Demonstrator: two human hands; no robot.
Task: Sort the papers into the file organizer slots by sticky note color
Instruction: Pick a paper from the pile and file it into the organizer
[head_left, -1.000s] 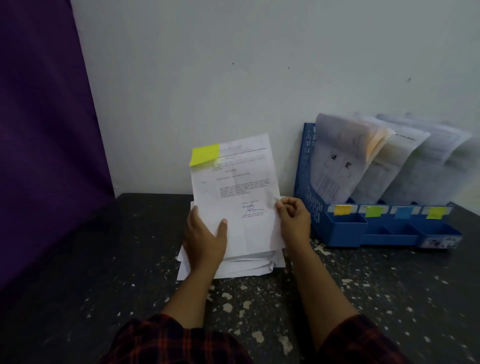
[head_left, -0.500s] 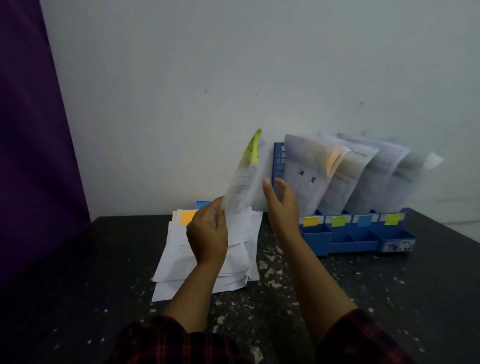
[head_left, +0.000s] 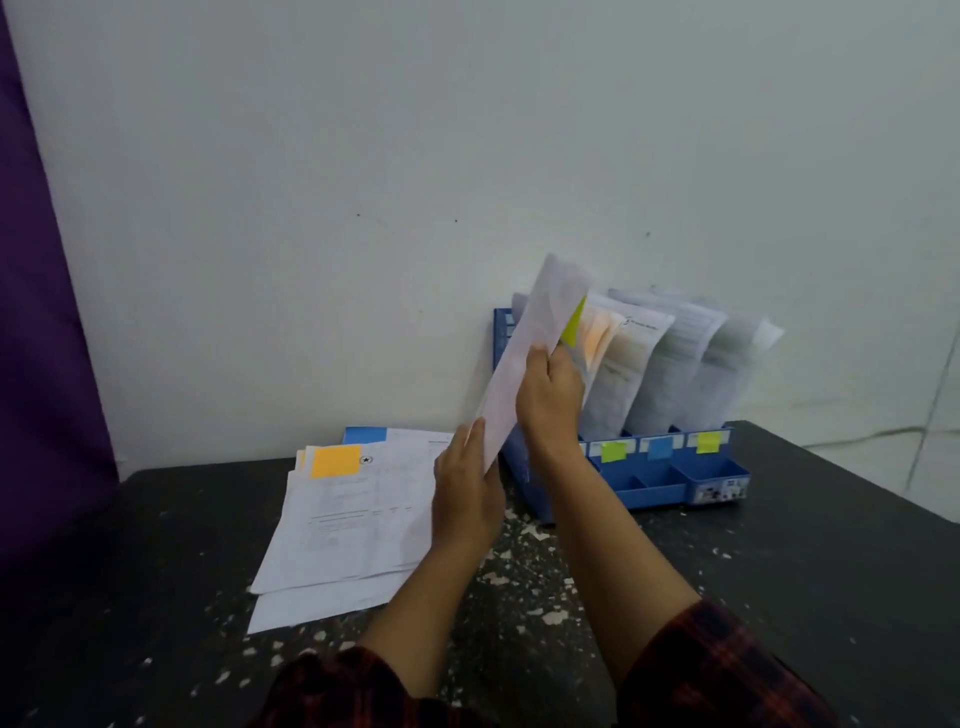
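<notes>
A white sheet (head_left: 524, 364) with a yellow-green sticky note (head_left: 574, 322) is held upright, edge-on, in front of the blue file organizer (head_left: 660, 486). My right hand (head_left: 548, 397) grips the sheet near its middle. My left hand (head_left: 467, 499) holds its lower edge with fingers along the paper. The organizer's slots hold leaning papers and carry green (head_left: 614, 451), blue (head_left: 658, 448) and yellow (head_left: 708, 442) labels; my right arm hides the leftmost label. A paper stack (head_left: 353, 514) lies to the left, its top sheet bearing an orange sticky note (head_left: 335, 461).
The black speckled table (head_left: 779, 571) stands against a white wall (head_left: 467, 156). A purple curtain (head_left: 36, 312) hangs at the left. A blue sticky note (head_left: 363, 434) peeks out behind the stack. My plaid sleeves fill the bottom of the view.
The yellow-green-noted sheet has moved right from above the stack to the organizer's left end. My right hand now grips it. The orange-noted sheet is exposed on the stack.
</notes>
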